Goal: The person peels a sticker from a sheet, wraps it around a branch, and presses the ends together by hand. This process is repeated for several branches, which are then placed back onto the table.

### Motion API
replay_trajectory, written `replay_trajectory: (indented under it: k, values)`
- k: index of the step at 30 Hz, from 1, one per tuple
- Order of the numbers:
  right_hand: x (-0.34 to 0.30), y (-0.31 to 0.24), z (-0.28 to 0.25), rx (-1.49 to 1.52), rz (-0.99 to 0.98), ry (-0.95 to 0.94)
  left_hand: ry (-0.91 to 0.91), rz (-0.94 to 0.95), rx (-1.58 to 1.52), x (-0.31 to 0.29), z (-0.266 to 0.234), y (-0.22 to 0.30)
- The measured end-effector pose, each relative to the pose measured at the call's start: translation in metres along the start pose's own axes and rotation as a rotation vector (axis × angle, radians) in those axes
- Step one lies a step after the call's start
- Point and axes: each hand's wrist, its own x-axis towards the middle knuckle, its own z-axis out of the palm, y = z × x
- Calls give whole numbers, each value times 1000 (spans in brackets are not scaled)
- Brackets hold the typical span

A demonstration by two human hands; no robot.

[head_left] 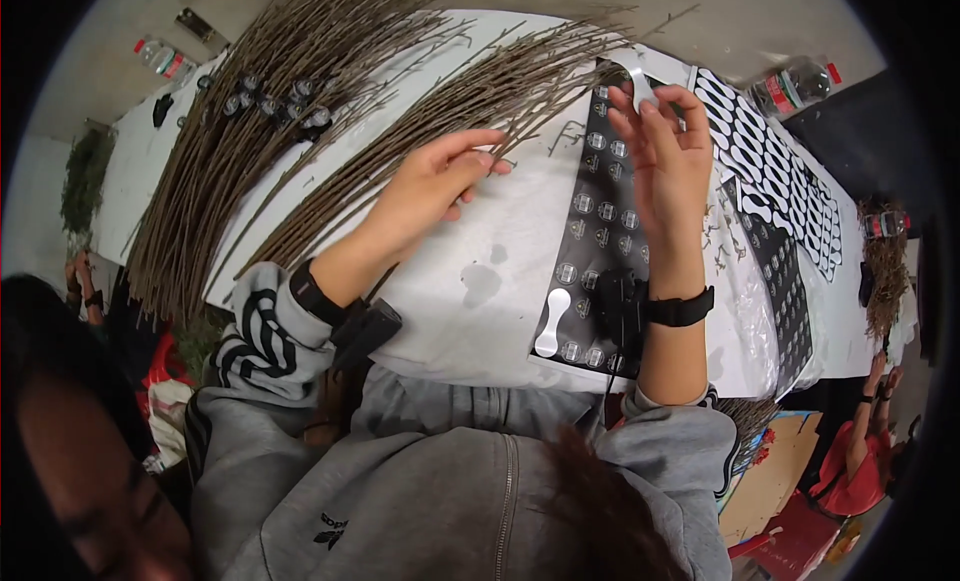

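White plastic-covered long table (480, 281) runs from far left to near right, its cover creased and stained near the middle. Brown thin dry twigs lie on it in two sheaves: a big bundle (250, 111) at far left, and a smaller fan of twigs (450, 121) spread across the centre, tips pointing far right. Black glossy sticker sheet with rows of round silver labels (590, 241) lies right of centre; a white dumbbell-shaped peeled blank shows at its near edge. Farther right, a white-and-black sheet of empty elongated cut-outs (770, 161).

Left hand (430, 191) rests palm down on the smaller fan, fingers stretched and loosely open, fingertips (490, 161) touching a single twig (530, 131) against the table; no closed grasp.

Right hand (670, 171) is raised above the sticker sheet, fingers upright, thumb and forefinger pinched on a small white sticker strip (635, 76) that curls just above the fingertips, close to the twig tips. Black wristbands on both wrists.

Clear plastic bottle with red cap (795, 86) stands at far right; small dark round clips (275, 101) lie on the big bundle.
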Motion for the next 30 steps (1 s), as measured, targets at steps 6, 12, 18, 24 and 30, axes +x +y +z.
replay_trajectory:
  k: [6,12,18,24,30]
  values:
    - [3,8,9,101,58,69,107,234,206,24,10,-11]
    - [-4,17,8,151,-17,95,169,415,304,28,34,-16]
    - [-4,22,3,152,168,15,62,390,-1,30,51,-24]
    - [-6,27,1,-30,248,-106,51,331,-217,40,44,-23]
    - [-8,35,4,16,238,-116,43,351,-179,45,51,-25]
